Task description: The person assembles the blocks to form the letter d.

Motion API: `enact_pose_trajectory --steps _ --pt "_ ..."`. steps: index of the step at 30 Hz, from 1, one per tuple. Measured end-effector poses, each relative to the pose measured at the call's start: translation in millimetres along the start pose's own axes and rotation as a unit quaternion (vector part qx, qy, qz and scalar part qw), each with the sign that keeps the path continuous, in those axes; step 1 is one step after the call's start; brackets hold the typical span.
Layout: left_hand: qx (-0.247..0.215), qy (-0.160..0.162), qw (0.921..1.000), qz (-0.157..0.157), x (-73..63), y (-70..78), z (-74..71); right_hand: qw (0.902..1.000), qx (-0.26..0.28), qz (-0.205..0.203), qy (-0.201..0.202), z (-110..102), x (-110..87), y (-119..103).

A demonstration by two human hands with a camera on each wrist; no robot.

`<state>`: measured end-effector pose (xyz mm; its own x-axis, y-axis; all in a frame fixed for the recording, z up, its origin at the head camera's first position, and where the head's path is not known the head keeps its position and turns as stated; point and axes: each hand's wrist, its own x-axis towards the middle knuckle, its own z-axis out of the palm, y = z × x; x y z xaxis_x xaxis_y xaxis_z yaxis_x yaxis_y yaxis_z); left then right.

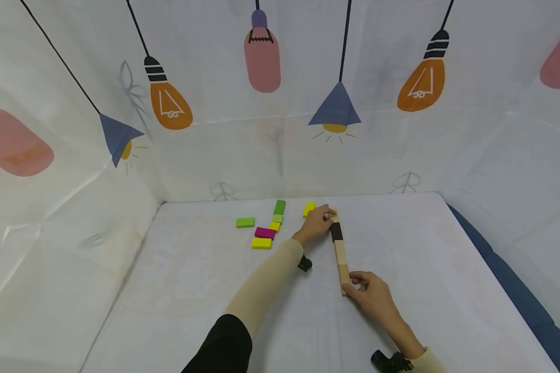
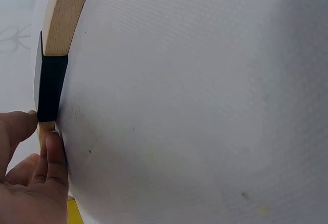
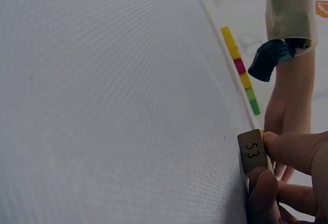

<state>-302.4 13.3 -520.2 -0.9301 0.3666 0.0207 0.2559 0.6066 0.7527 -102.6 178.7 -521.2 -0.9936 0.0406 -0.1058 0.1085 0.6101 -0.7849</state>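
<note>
A straight row of wooden blocks runs away from the person on the white table. At its far end my left hand [image 1: 318, 224] pinches a plain wood block [image 1: 335, 215] between thumb and fingers. Beside that comes a black block [image 2: 53, 88], which the left thumb tip touches or nearly touches. Nearer lie a plain wood block [image 1: 340, 253] and the near end block [image 3: 252, 151], whose end face reads 53. My right hand [image 1: 371, 298] holds this end block between thumb and fingers. Fingers partly cover both ends of the row.
Left of the row lie a yellow block [image 1: 261, 243], a magenta block [image 1: 265, 233], a small yellow one [image 1: 274, 226], and green blocks [image 1: 279, 207]. One green block [image 1: 245, 222] lies apart. Another yellow block [image 1: 309, 208] sits by the left hand. A patterned sheet [image 1: 280, 150] hangs behind.
</note>
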Motion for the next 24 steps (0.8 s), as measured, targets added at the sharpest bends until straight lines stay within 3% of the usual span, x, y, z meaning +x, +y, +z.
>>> enact_pose_trajectory --steps 5,18,24 --pt "-0.003 -0.002 1.0000 -0.004 -1.3 -0.9 -1.3 1.0000 0.001 -0.001 -0.004 0.4 0.6 -0.4" --pt "0.003 -0.019 0.9995 0.023 -4.2 1.7 2.2 0.9999 -0.009 0.008 -0.005 -1.0 0.3 -0.7" --pt "0.032 -0.030 0.9988 0.023 -8.5 5.1 -0.2 0.9999 -0.013 -0.004 -0.002 -0.8 0.9 -1.6"
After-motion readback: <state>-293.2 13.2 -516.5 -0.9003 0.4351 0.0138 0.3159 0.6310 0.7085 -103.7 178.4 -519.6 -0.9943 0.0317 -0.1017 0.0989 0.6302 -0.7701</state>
